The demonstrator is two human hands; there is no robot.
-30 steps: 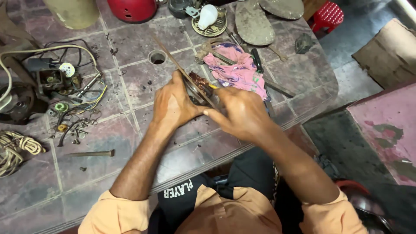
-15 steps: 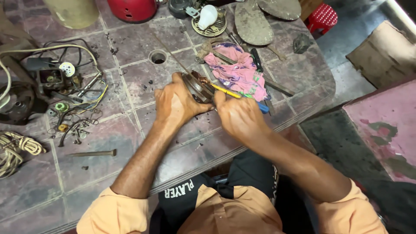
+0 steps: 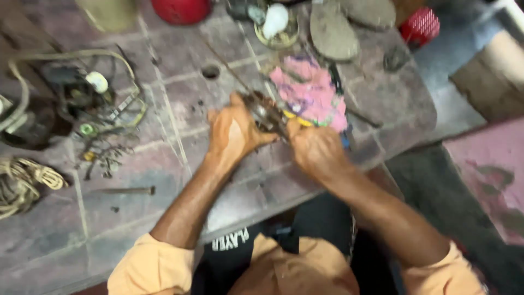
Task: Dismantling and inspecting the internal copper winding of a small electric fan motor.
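Above stone bench [image 3: 164, 136]: both hands grip dark metal part [image 3: 263, 112].

Single head-worn view, looking steeply down and forward, close over the tiled worktop [image 3: 164, 218], slightly motion-blurred

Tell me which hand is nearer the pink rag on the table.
Right. The right hand sits just below the pink rag, nearly touching it; the left hand is farther off to its left.

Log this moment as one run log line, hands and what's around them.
left hand: grips small metal part | right hand: on same part | pink cloth behind | tiled bench underneath
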